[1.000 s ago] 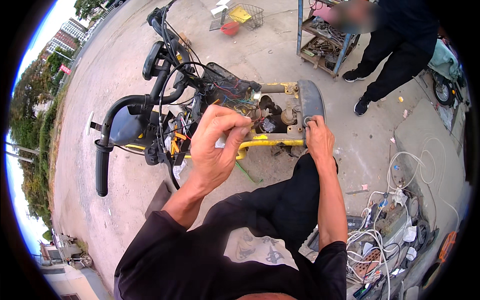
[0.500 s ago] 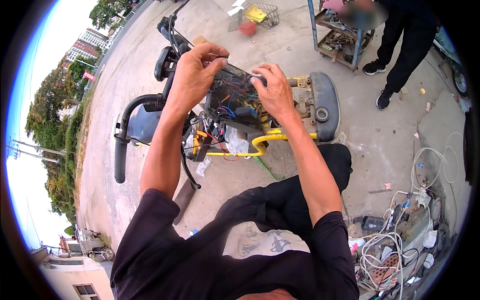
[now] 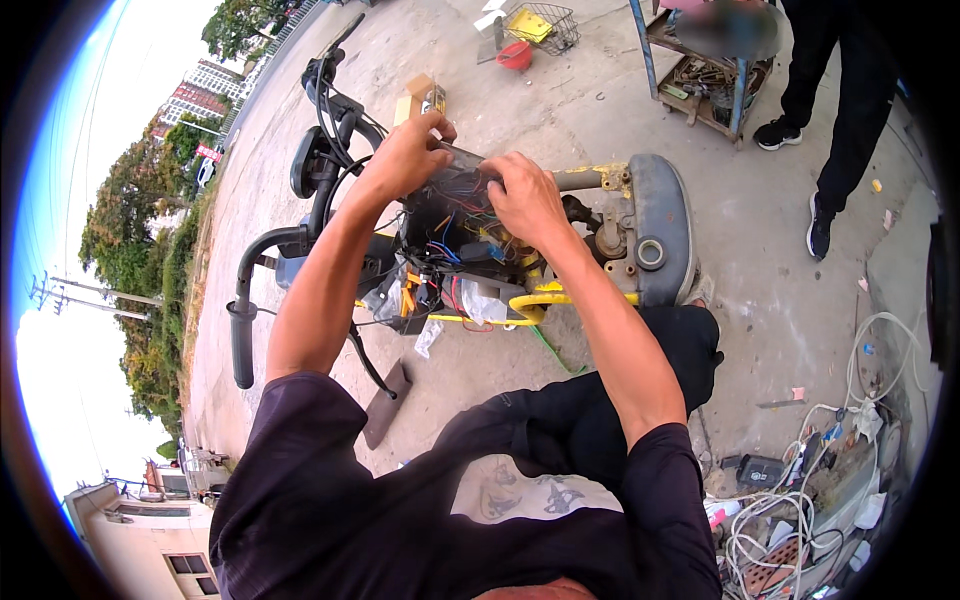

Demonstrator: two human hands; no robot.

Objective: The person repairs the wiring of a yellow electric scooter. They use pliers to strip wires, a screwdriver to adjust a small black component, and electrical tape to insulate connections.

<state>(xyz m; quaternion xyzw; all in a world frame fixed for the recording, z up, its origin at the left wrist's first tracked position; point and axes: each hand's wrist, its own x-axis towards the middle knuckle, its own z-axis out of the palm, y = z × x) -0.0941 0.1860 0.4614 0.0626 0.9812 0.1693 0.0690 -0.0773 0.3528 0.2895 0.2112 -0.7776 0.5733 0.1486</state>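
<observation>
In front of me stands a stripped electric scooter with a yellow frame (image 3: 540, 303) and a black handlebar grip (image 3: 242, 345). Over its open middle lies a dark, see-through panel (image 3: 458, 162), with coloured wires (image 3: 445, 250) showing below. My left hand (image 3: 400, 162) is closed, with thumb and fingers pinching the panel's far left edge. At the panel's right side my right hand (image 3: 525, 197) has curled fingers gripping that edge; its fingertips are partly hidden. A round gauge housing (image 3: 308, 163) sits on the handlebar beside my left forearm.
A person in black trousers (image 3: 850, 130) stands at the far right beside a tool cart (image 3: 740, 100). Tangled white hose (image 3: 790, 500) and scraps lie at the lower right. A red bowl (image 3: 515, 55), wire basket (image 3: 555, 30) and cardboard box (image 3: 415, 95) rest on the ground beyond.
Both hands have come slightly nearer to me and lower over the scooter, still at the panel. The handlebar has turned a little, and the view has shifted, showing the cardboard box more fully.
</observation>
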